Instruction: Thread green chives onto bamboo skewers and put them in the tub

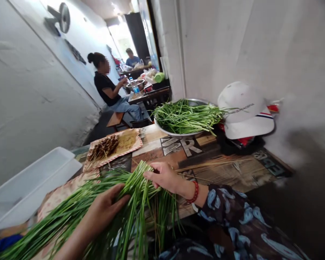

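A big heap of long green garlic chives (78, 202) lies along the near edge of the table, with some stalks folded over and hanging down at the front. My left hand (108, 206) is curled round the middle of the bunch, thumb on top. At the pale cut ends, my right hand (162, 177) pinches the stalks between thumb and fingers; a red bead bracelet circles that wrist. Thin bamboo skewers (216, 164) lie on the table to the right of my right hand.
Behind the hands, a metal bowl (176, 135) holds more chives, beside a white cap (243, 108). Skewered food rests on a checked paper tray (139, 144). A white plastic bin (38, 177) is at left. Two people (105, 85) sit farther back.
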`<state>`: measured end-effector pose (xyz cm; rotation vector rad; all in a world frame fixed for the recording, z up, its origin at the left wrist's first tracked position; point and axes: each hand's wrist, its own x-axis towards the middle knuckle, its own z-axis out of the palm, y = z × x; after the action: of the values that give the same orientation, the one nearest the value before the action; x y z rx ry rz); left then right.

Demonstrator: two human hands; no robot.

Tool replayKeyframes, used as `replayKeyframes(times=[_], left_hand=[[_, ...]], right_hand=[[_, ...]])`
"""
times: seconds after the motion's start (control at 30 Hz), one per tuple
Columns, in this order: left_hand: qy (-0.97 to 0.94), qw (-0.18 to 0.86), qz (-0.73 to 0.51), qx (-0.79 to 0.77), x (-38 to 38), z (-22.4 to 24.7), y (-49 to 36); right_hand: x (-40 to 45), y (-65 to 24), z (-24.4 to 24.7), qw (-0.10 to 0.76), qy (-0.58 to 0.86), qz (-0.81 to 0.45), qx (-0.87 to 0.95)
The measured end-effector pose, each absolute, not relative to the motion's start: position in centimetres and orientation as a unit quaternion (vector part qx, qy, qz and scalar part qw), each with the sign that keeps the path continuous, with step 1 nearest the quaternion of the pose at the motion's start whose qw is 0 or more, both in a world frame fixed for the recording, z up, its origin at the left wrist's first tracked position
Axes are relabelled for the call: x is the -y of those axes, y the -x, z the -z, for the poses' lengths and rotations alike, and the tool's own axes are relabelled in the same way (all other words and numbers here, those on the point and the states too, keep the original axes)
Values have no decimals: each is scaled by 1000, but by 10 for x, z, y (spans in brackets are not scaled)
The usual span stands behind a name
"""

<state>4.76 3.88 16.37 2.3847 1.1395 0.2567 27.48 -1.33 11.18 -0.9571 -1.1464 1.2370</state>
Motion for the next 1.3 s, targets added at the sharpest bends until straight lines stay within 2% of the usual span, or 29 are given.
replayKeyframes(times=[0.1,0.2,0.27,0.37,0.57,0.77,0.97,1.3], left_hand=[[-873,217,-76,-429,-58,-154,-53],[-887,156,-124,-417,-77,-168,-76],[-901,144,-169,-373,-87,-181,-107],[-927,161,-166,-297,-100,-191,-171],[-962,117,-172,-175,-128,-172,-293],[-974,87,-201,-60,-134,-170,-364],[-989,5,-149,-3,-126,-174,-391],[-991,-3,-135,11,-133,-166,-391]], right_hand=[[-2,-275,-77,537,430,-595,415],[-12,-280,-59,527,440,-598,413],[-13,-284,-56,527,440,-588,428],[-11,-288,-52,521,431,-589,443],[-12,-295,-39,514,415,-583,473],[-19,-292,-33,523,403,-584,473],[-25,-289,-22,531,417,-571,466],[-24,-291,-27,531,396,-592,459]])
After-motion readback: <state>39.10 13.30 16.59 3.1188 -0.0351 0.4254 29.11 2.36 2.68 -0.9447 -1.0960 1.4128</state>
